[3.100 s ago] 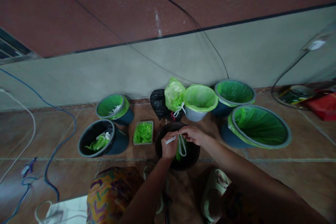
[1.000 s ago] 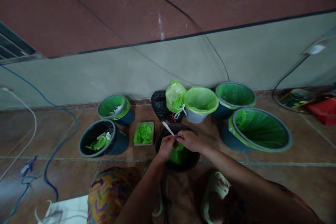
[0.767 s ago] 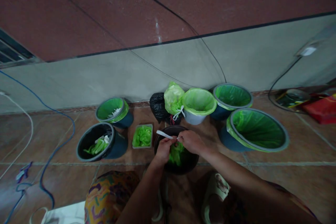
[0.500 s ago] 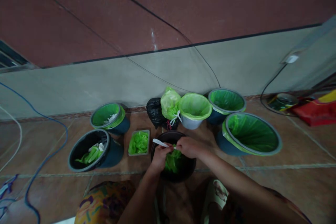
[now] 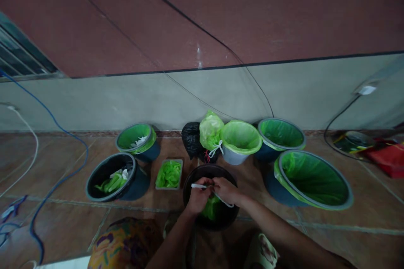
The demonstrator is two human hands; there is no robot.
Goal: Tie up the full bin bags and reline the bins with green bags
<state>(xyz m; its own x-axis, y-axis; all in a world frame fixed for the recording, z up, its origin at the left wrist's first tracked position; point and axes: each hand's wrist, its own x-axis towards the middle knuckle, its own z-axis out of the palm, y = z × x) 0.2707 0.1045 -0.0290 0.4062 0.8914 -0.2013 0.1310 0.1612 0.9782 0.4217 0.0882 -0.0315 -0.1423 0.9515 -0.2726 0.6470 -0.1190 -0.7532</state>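
My left hand and my right hand meet over a round dark bucket. Both are closed on a thin white strip, with one end sticking out left past my left hand and the other hanging below my right hand. Their fingertips are pressed together, partly hiding where the strip passes between them. Bright green plastic lies inside the bucket, just under the hands. A tied light-green bag, closed with a white tie, stands behind the bucket.
A shallow tray holds green plastic. To the left are two bins with green and white pieces inside. Green-lined bins and a white lined bucket stand rightward. A black bag and blue hose are also present.
My hands have drawn together, and a length of the white strip now hangs below my right hand. The whole view has shifted slightly.
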